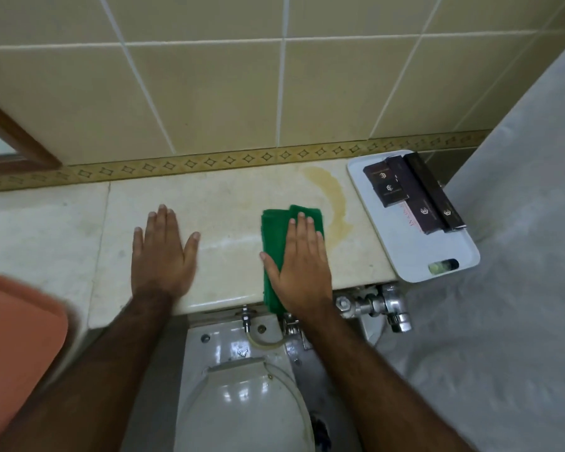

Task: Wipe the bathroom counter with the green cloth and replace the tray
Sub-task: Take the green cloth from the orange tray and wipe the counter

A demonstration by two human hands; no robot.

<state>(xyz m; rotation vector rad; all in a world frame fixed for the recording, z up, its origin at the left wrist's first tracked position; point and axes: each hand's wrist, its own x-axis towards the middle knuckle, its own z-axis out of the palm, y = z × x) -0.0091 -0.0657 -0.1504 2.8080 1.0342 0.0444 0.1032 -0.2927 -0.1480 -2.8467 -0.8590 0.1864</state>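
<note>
Nearest my lens, both forearms reach forward over the toilet (242,406) toward the counter (229,194) behind it.

Left hand (162,252): flat on bare counter, fingers spread, clamped on nothing. It sits well left of the cloth and serves as a brace.

Right hand (299,259): flat, fingers together and extended, pressing down on the folded green cloth (274,230). It is a palm press, not a pinch. The cloth's near end overhangs the counter's front edge.

A yellowish ring stain (335,203) lies just right of the cloth and curves toward the wall; it looks unwiped.

The white tray (415,256), carrying dark boxes (415,197) and a small bottle (442,265), sits right of the stain at the counter's end, its near corner past the edge.

Assessment: wiping is under way, and the tray is not yet back in place. To do this step well, I would keep the palm weight even, slide the cloth rightward across the whole stain in overlapping passes, and stop short of the tray. A nudge could tip it off the end.
</note>
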